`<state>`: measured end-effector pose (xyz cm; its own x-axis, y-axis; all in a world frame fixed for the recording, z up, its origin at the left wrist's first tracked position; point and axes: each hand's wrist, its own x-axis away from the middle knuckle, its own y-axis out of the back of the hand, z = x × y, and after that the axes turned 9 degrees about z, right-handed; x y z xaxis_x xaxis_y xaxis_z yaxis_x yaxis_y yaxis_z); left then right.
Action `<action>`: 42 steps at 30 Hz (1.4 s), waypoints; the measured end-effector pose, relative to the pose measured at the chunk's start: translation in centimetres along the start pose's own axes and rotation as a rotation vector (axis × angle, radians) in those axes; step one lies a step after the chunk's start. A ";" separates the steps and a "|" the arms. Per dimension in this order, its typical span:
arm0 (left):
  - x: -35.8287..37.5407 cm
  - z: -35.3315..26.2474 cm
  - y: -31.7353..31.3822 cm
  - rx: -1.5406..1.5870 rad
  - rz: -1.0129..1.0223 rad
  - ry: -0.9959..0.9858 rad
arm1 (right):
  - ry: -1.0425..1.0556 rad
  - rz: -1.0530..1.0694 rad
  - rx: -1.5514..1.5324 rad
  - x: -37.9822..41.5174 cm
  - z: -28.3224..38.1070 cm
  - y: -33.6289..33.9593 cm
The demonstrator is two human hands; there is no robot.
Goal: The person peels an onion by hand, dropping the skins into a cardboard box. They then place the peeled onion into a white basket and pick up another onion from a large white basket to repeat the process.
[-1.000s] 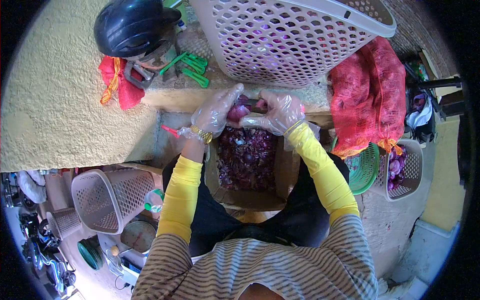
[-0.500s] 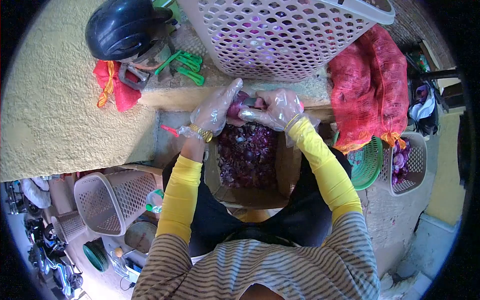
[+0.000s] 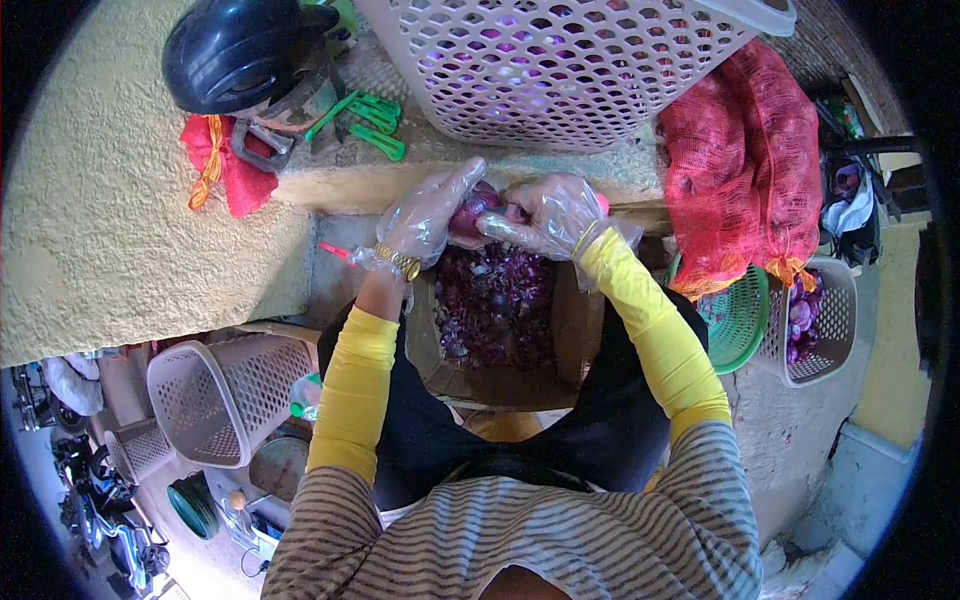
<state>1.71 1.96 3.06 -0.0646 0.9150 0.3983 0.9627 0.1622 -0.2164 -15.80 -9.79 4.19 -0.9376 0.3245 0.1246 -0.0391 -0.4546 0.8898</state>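
A red onion (image 3: 474,210) is in my left hand (image 3: 418,218), which is curled round its left side in a clear plastic glove. My right hand (image 3: 552,212), gloved the same way, is closed round a small knife; the pink end of its handle (image 3: 602,203) pokes out on the right. The blade is mostly hidden by my fingers. My right thumb rests against the onion's side. Below both hands, between my legs, a cardboard box (image 3: 572,345) holds a heap of onion skins (image 3: 495,310).
A perforated basket of onions (image 3: 560,75) stands on the ledge ahead. Red mesh sacks (image 3: 735,160) hang over its right end, above a green basket (image 3: 738,325) and another onion basket (image 3: 815,335). On the left are a black helmet (image 3: 245,60), green clips (image 3: 370,120) and a beige basket (image 3: 215,400).
My right hand has shifted slightly against the onion, and the blade that showed between the hands is now mostly hidden. The onion stays in my left hand. The whole view has tilted a little.
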 end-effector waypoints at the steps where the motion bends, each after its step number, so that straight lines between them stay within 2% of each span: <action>1: 0.3 0.1 0.3 -0.226 0.004 -0.091 | 0.032 -0.018 -0.019 0.0 -0.1 -0.3; 2: 0.5 0.3 0.4 -0.451 0.008 -0.181 | 0.064 -0.037 -0.037 0.1 -0.1 -0.4; 3: 0.8 0.4 0.1 -0.450 0.008 -0.181 | 0.065 -0.036 -0.037 0.1 0.0 -0.4; 5: 1.2 0.5 -0.7 -0.199 -0.036 -0.137 | 0.047 0.041 -0.026 0.1 0.2 -0.4; 6: 1.2 0.6 -0.5 -0.198 -0.037 -0.137 | 0.048 0.042 -0.026 0.2 0.2 -0.3; 8: 0.5 0.6 0.3 -0.259 0.007 0.027 | 0.059 0.119 -0.033 0.3 0.2 -0.3; 9: -0.2 1.3 1.1 -0.258 0.007 0.027 | 0.059 0.120 -0.033 0.4 0.4 -0.5; 11: -1.5 2.9 2.8 -0.439 -0.118 -0.093 | 0.141 0.122 0.022 0.6 0.9 -1.4; 12: -0.7 2.1 2.4 -0.439 -0.120 -0.092 | 0.138 0.122 0.007 0.6 0.8 -2.0; 14: 1.6 -0.5 0.6 -0.662 -0.265 -0.190 | 0.116 0.159 0.020 0.5 1.1 -1.5; 16: 0.4 0.2 1.7 -0.645 -0.194 -0.220 | 0.093 0.197 0.033 0.5 1.0 -1.2; 17: -0.1 0.8 2.3 -0.627 -0.126 -0.250 | 0.098 0.146 -0.003 0.5 0.8 -1.1; 19: 0.5 0.1 1.3 -0.625 -0.125 -0.229 | 0.102 0.095 -0.037 0.5 0.8 -1.1; 21: 0.4 0.1 0.8 -0.625 -0.123 -0.207 | 0.053 -0.135 -0.049 0.6 1.0 -0.9; 22: 0.0 0.5 0.9 -0.514 -0.121 -0.161 | 0.050 -0.196 -0.091 0.6 1.2 -0.6; 24: 0.1 0.9 0.8 -0.403 -0.118 -0.114 | 0.023 -0.208 -0.140 0.5 1.5 0.0; 26: 1.2 1.0 0.5 -0.536 -0.013 -0.440 | -0.003 -0.221 -0.190 0.2 1.5 -0.1; 27: 0.9 1.5 1.3 -0.537 -0.013 -0.440 | 0.006 -0.262 -0.158 0.0 1.4 -0.4; 29: -0.3 2.9 3.0 -1.153 -0.139 -0.733 | 0.014 -0.302 -0.126 -0.2 1.3 -0.6; 33: -0.7 3.3 3.4 -1.075 -0.076 -0.662 | -0.017 -0.278 -0.129 -0.5 1.5 -0.6; 35: -3.2 6.5 5.9 -0.814 0.030 -0.602 | -0.016 -0.287 -0.138 -0.5 1.6 -0.5; 36: -3.0 5.9 5.5 -0.814 0.030 -0.601 | -0.017 -0.274 -0.114 -0.5 1.8 -0.3; 38: -2.2 3.2 3.8 -0.038 0.012 -0.094 | -0.019 -0.260 -0.091 -0.5 1.7 -0.6; 39: -1.2 2.3 3.1 -0.037 0.012 -0.094 | -0.015 -0.264 -0.093 -0.7 1.4 -1.0; 41: 0.8 1.3 1.9 -0.720 0.004 -0.426 | -0.011 -0.269 -0.095 -0.8 1.1 -1.5; 42: 0.5 1.7 2.2 -0.720 0.004 -0.427 | -0.004 -0.268 -0.073 -0.8 1.0 -1.5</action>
<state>3.35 3.43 1.31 -0.0153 0.9999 -0.0040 0.8862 0.0154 0.4631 -14.63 -8.55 3.15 -0.8889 0.4450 -0.1091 -0.3108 -0.4107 0.8572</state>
